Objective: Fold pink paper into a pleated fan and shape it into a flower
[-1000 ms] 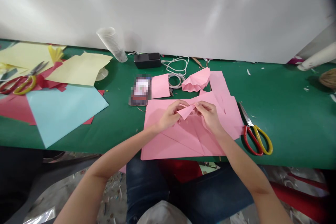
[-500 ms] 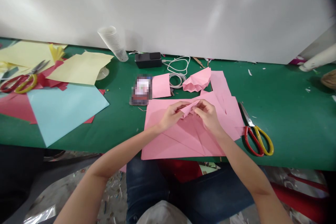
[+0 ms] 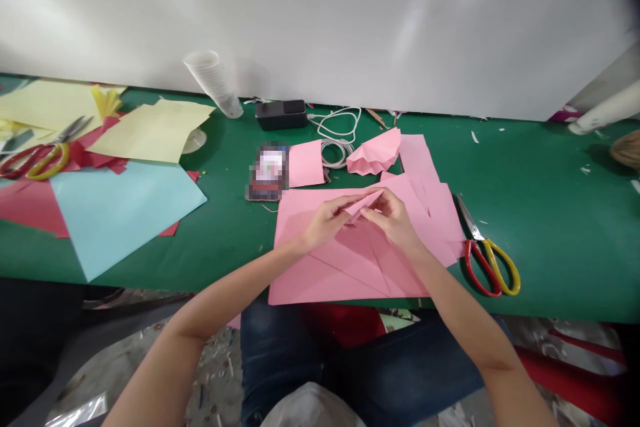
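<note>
Both of my hands pinch a small folded piece of pink paper [image 3: 363,204] just above a large creased pink sheet [image 3: 345,260] on the green table [image 3: 550,227]. My left hand [image 3: 327,221] grips its left end with closed fingers. My right hand [image 3: 393,220] holds its right end, fingers curled over it. A pleated pink paper shape [image 3: 375,152] lies beyond my hands, beside more pink sheets [image 3: 425,173].
Red-and-yellow scissors [image 3: 487,257] lie right of the pink sheets. A phone [image 3: 269,172], white cable [image 3: 340,133], black box [image 3: 281,114] and stacked cups [image 3: 213,83] sit at the back. Blue [image 3: 125,207], yellow [image 3: 150,130] and red paper and another pair of scissors [image 3: 43,153] lie at left.
My hands have drawn closer together on the small pink piece, and its pointed flap has been pressed down flatter between my fingers.
</note>
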`<action>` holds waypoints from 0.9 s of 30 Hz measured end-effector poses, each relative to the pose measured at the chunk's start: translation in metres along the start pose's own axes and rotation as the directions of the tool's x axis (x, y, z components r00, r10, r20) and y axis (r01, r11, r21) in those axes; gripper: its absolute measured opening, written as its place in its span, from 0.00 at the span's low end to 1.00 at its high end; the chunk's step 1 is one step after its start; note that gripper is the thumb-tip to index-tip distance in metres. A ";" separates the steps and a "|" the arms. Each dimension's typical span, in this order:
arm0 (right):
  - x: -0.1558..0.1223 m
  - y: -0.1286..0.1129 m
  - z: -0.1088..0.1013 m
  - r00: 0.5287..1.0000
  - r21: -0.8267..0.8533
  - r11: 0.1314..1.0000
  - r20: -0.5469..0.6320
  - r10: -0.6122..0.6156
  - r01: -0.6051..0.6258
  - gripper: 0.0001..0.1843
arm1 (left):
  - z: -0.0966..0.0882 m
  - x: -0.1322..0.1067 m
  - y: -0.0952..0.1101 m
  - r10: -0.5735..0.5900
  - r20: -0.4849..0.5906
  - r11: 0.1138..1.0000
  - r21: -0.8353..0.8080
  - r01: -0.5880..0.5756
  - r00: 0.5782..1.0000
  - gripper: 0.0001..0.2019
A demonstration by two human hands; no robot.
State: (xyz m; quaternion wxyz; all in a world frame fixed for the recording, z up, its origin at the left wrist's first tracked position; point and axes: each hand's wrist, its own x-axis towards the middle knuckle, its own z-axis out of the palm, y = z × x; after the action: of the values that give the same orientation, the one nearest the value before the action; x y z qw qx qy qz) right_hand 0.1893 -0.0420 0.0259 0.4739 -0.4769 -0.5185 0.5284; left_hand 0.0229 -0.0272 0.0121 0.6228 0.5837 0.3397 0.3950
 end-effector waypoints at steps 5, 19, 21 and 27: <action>0.002 0.004 -0.002 1.000 0.044 0.999 0.010 -0.014 0.014 0.14 | 0.000 -0.001 0.001 0.024 0.001 1.000 0.003 -0.024 1.000 0.17; 0.002 0.000 0.000 0.996 0.076 0.997 -0.086 0.012 -0.005 0.10 | -0.001 -0.002 0.008 -0.078 0.062 0.988 -0.131 0.085 0.995 0.13; 0.003 0.000 0.000 0.988 0.082 0.997 -0.153 0.009 0.004 0.10 | 0.002 -0.004 0.005 -0.031 -0.067 0.998 -0.060 0.027 0.997 0.11; 0.004 0.001 0.001 0.975 0.078 0.995 -0.207 0.081 -0.066 0.12 | 0.004 -0.006 0.003 0.260 -0.222 0.933 0.309 -0.185 0.940 0.08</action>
State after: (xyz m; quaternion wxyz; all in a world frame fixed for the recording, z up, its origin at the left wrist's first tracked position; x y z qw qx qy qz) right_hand 0.1874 -0.0378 0.0244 0.5228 -0.5316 -0.4287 0.5102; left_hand 0.0234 -0.0347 0.0148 0.4338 0.6451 0.4024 0.4835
